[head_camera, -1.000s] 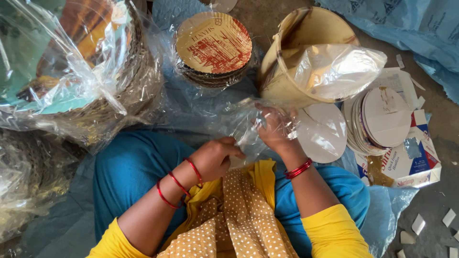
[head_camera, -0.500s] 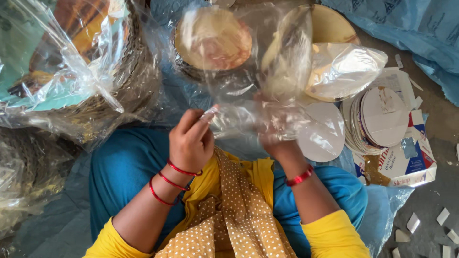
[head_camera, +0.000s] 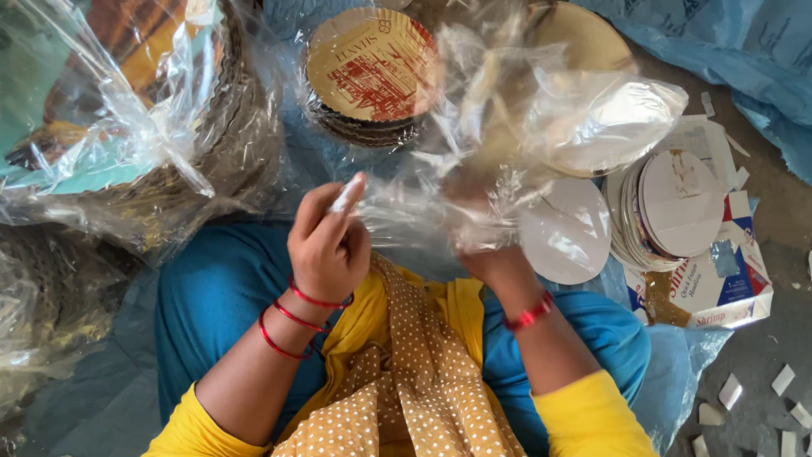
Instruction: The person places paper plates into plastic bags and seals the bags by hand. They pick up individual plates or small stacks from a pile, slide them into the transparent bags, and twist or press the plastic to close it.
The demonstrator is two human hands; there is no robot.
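Fingers of left hand pinch clear bag edge; right hand, inside film, grip unclear. Bag held stretched above lap, over gold discs.

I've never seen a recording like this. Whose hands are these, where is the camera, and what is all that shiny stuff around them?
The camera sits on the person's head and looks down at their lap. The left hand pinches one edge of a clear plastic bag; the right hand is pushed inside it, so it shows only through the film. Around them lie a stack of gold printed round plates, a pile of white cardboard discs, a loose white disc, and big plastic-wrapped bundles.
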